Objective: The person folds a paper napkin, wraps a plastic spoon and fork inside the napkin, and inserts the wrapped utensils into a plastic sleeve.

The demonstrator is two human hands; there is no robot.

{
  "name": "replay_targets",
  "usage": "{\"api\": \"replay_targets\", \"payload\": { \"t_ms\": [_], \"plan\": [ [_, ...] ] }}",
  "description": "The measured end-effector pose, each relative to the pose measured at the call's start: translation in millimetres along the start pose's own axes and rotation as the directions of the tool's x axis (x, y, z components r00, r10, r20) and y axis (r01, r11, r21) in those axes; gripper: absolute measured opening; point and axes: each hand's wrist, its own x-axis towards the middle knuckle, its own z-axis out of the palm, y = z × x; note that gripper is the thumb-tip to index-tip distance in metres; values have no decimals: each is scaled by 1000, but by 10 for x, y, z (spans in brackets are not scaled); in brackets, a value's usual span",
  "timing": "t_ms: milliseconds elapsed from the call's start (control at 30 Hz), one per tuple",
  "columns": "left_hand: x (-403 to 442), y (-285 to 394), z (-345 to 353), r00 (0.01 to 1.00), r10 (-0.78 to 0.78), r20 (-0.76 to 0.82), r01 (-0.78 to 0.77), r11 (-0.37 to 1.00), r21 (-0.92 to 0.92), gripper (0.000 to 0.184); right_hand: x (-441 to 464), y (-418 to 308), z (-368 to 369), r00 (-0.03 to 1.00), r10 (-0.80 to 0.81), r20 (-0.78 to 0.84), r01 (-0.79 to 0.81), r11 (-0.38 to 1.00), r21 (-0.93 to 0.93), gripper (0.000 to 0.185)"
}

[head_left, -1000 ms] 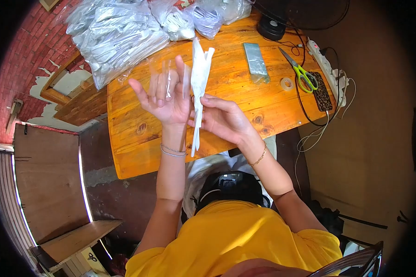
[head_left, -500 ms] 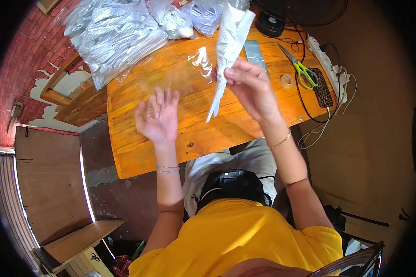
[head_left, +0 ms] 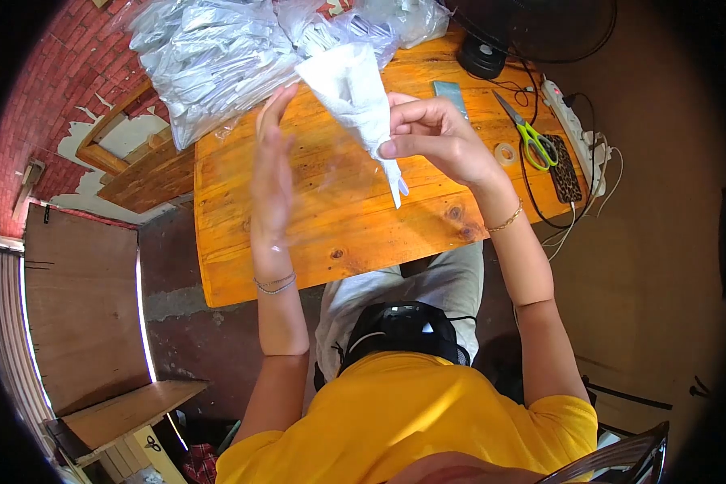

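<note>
And here's the white napkin (head_left: 348, 90), up in the air over the table (head_left: 278, 246), pinched low on its narrow part between thumb and fingertips of the right hand (head_left: 452, 147), mouth flaring beyond those fingers, pale slim tips (head_left: 402, 190) poking out below the thumb. It's a narrow pinch, and that's the risk: with the wide end unsupported, the wrap could loosen or fold over, and if the thumb eases off, those tips could slide out toward the lap. Squeeze too hard and the thin paper could crease or tear. Across to the left hand (head_left: 273, 173), apart from the napkin, fingers stretched out and blurred by motion; there's a faint clear sheen between the hands, but whether it's film, and whether the fingers touch it, I cannot tell. A brisk swing from that side could knock the flared mouth askew. Containers next: beyond the left fingertips lies a big clear bag (head_left: 218, 77), crammed with slim white pieces in a heap, and beyond the napkin's mouth a smaller bag (head_left: 415, 20) with whitish contents too creased to read. Just behind the right knuckles, a flat glossy packet (head_left: 450, 95) peeks out, partly covered, contents unclear. Outward past the right fingers come the tape roll (head_left: 505, 154), then green-handled scissors (head_left: 538, 151) and a leopard-patterned phone case (head_left: 567, 171), the scissors' handles close beside it.
</note>
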Motion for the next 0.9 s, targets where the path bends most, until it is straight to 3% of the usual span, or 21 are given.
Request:
{"api": "replay_targets", "payload": {
  "t_ms": [100, 200, 300, 400, 500, 600, 700, 800, 900],
  "plan": [
    [-62, 234, 73, 994, -58, 90, 68, 992, -110, 54, -9, -12, 38, 1000, 5, -29, -7, 997, -77, 8],
    [-14, 390, 88, 968, -14, 251, 28, 998, -51, 45, -12, -19, 91, 998, -7, -59, 0, 992, -124, 8],
    [-57, 382, 129, 925, -153, 348, 164, 987, -1, 32, 5, 21, 139, 994, -27, -108, 11, 990, -143, 8],
    [-59, 305, 176, 923, -241, 299, 280, 955, -93, 21, 9, -3, 188, 995, -8, -98, -6, 990, -144, 8],
    [-84, 244, 249, 971, -185, 148, 199, 976, -89, 14, 9, 19, 180, 998, -43, -49, 32, 978, -207, 12],
    [-70, 277, 273, 982, -155, 107, 163, 984, -70, 12, 2, 70, 165, 989, -101, -104, 81, 981, -177, 10],
    [-59, 306, 256, 988, -148, 49, 144, 987, 76, 12, -10, 36, 52, 948, -212, -239, 184, 974, -134, 9],
    [-92, 259, 226, 998, -29, 52, 23, 994, 105, 9, -15, -25, -52, 908, -189, -373, 206, 979, 5, 11],
    [-113, 255, 221, 999, -26, 44, 22, 995, 94, 10, 37, -80, -58, 886, -197, -421, 243, 968, 59, 12]
  ]
}}
